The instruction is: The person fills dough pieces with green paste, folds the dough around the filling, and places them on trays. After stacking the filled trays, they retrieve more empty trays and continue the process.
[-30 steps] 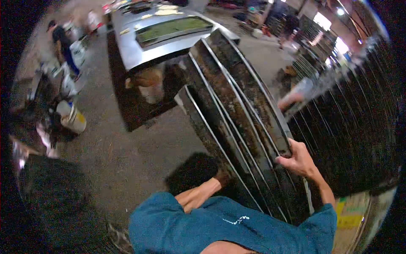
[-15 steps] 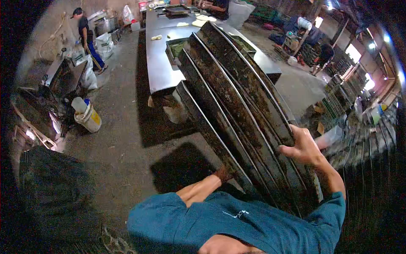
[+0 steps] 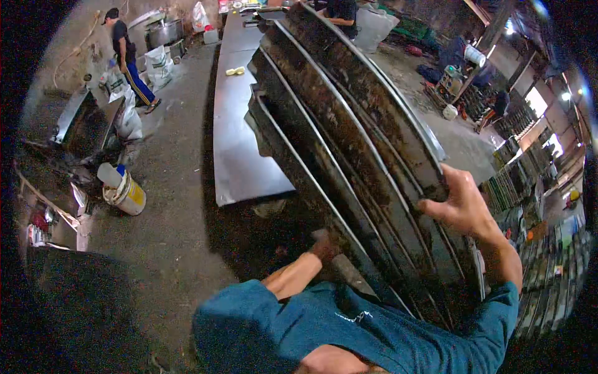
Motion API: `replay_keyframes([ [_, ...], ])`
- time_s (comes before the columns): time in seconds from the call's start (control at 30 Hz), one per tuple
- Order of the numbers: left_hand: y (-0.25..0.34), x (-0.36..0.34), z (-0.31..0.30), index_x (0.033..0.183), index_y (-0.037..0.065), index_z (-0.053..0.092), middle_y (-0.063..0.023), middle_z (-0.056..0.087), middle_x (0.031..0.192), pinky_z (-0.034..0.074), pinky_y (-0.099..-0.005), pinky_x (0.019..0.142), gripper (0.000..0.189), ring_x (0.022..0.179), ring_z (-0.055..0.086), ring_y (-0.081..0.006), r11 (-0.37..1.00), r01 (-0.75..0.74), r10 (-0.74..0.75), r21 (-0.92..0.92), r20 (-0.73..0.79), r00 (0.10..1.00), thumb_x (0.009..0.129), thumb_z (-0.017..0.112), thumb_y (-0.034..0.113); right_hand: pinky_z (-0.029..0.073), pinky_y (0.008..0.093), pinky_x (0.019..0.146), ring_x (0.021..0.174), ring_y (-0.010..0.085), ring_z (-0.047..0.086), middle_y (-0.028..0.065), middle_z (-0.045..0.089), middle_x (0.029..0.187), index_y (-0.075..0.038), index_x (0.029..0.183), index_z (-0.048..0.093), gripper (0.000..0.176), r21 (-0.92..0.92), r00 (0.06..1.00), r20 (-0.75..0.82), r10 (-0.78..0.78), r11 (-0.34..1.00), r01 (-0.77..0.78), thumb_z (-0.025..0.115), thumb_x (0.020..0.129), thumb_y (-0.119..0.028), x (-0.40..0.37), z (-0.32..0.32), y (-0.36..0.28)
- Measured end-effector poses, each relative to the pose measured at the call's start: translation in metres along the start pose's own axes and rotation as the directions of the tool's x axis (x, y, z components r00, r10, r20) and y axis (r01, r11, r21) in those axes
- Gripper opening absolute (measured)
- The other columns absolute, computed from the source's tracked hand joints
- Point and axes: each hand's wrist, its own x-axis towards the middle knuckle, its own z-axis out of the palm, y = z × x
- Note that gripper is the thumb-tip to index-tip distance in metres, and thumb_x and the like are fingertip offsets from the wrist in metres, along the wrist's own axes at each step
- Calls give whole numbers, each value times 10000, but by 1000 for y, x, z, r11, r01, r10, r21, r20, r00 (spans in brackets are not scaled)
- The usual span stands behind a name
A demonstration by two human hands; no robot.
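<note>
A stack of several dark, stained metal baking trays (image 3: 349, 143) is held tilted on edge in front of my chest, its far end above the table. My right hand (image 3: 461, 196) grips the stack's right side, thumb on the near face and fingers round the outer edge. Low on the left side, my left hand (image 3: 325, 244) holds the stack from beneath; its fingers are mostly hidden in shadow and behind the trays.
A long metal table (image 3: 240, 156) lies ahead, with pale dough pieces (image 3: 235, 71) on it. On the left floor stand a white bucket (image 3: 128, 194) and white sacks (image 3: 159, 67). A person (image 3: 128, 59) stands at far left; another person (image 3: 341, 17) is behind the table. More stacked trays (image 3: 548, 280) are at right.
I have come closer to the table with the trays, and the stack now covers more of the tabletop. Both hands keep their hold.
</note>
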Motion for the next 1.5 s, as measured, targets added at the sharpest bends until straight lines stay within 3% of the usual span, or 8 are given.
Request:
replay_keyframes([
  [0.37,248,167,109,1201,127,566,-74,601,1161,434,-458,956,593,1046,569,-282,966,-32,109,-257,291,950,898,373,598,444,382,718,767,252,572,178,616,798,57,958,590,466,-247,978,-205,-25,969,-27,709,650,-273,287,11,58],
  [0.63,347,317,68,1202,105,561,-87,615,1119,462,-457,920,610,1006,592,-281,880,-378,440,-288,194,877,902,363,598,499,438,705,815,362,652,268,637,833,58,887,637,474,-454,996,-89,-2,890,-39,741,630,-326,480,42,88],
  [0.8,411,332,77,1186,74,564,-97,637,1036,521,-441,812,642,898,631,-277,726,-683,653,76,232,720,908,336,606,517,443,748,877,400,635,261,640,933,40,870,653,448,-441,988,-149,28,893,-92,726,646,-341,546,77,121],
  [1.0,453,325,66,1156,-8,554,-128,623,1065,527,-384,793,508,941,628,-245,706,-233,464,669,-188,865,941,444,438,520,444,825,940,371,637,224,648,1003,0,912,670,293,-370,977,-134,165,906,-204,671,695,-196,554,135,102],
  [1.2,438,119,102,1270,-15,484,-180,527,1264,465,-319,891,407,1130,538,-214,493,-708,672,506,294,679,954,468,240,527,434,778,909,350,650,197,653,1015,6,974,607,252,-358,982,-147,117,919,-163,565,782,-153,539,162,94],
  [1.33,407,-76,22,638,39,605,-76,615,601,356,-236,395,403,458,513,-115,45,-270,875,962,92,475,931,491,292,523,454,771,910,362,646,221,651,985,5,1040,524,270,-531,972,-232,37,832,-159,390,898,-182,506,172,100],
  [1.37,391,-119,-16,536,67,522,-13,492,484,291,-244,388,470,407,406,-85,292,-313,885,904,-132,447,926,501,328,521,460,772,907,368,646,220,652,984,1,1043,522,274,-507,975,-210,68,845,-168,381,903,-187,491,173,97],
  [1.5,273,-270,-138,556,58,519,-9,446,477,302,-259,405,484,405,409,-109,386,166,921,907,-391,-6,922,501,374,508,479,753,875,382,643,228,653,934,26,1052,456,273,-498,971,-229,68,849,-177,419,879,-182,496,173,118],
])
